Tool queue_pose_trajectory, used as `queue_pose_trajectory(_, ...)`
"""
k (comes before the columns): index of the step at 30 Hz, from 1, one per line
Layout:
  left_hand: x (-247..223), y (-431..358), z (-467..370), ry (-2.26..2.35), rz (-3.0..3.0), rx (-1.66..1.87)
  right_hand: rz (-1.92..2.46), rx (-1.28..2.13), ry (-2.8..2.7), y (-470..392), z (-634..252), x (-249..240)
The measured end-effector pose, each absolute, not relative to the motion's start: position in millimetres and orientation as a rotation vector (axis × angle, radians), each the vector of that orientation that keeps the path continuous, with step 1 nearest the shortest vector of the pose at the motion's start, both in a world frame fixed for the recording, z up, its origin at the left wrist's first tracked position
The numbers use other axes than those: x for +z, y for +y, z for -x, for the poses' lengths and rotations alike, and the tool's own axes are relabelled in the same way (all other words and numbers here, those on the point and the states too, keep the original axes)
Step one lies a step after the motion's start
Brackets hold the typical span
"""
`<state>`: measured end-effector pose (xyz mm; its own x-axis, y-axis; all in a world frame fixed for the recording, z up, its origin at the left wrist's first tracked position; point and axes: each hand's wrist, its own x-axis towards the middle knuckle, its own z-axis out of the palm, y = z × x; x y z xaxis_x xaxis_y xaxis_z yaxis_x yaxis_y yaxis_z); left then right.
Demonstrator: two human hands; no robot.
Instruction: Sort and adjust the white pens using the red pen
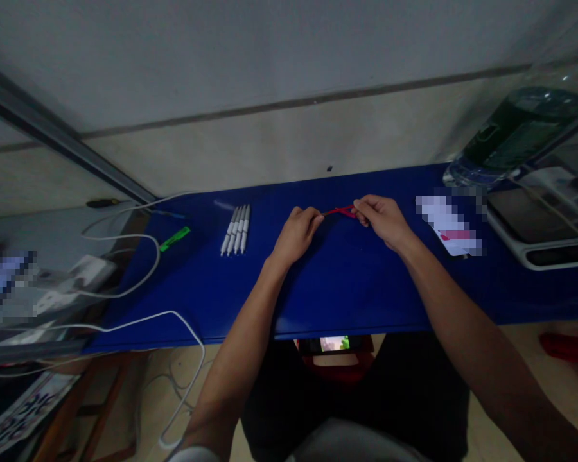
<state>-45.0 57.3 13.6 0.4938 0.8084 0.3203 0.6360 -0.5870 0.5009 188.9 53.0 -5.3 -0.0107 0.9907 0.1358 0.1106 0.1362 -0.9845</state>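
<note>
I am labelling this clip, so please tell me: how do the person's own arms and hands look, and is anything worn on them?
Both forearms are bare up to the picture edge. The left hand and right hand wear no gloves; no ring, watch or bracelet shows. A pale bit of cloth sits near the left elbow, perhaps a sleeve.

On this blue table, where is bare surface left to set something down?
Bare blue table lies along the near edge, below the left hand and right hand holding the red band; also between white pens and green marker. Crowded: far right by the bottle and tray.
</note>
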Motion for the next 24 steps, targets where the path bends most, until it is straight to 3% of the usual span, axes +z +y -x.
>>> queue_pose_trajectory(16, 13, 51, 44, 1.209, -2.658, 0.389, 1.209, 1.000, -1.565, 46, -191, 9)
queue_pose_trajectory(24, 15, 41, 33, 1.211, -2.653, 0.382, 1.107, 1.116, -1.799, 39, -164, -1)
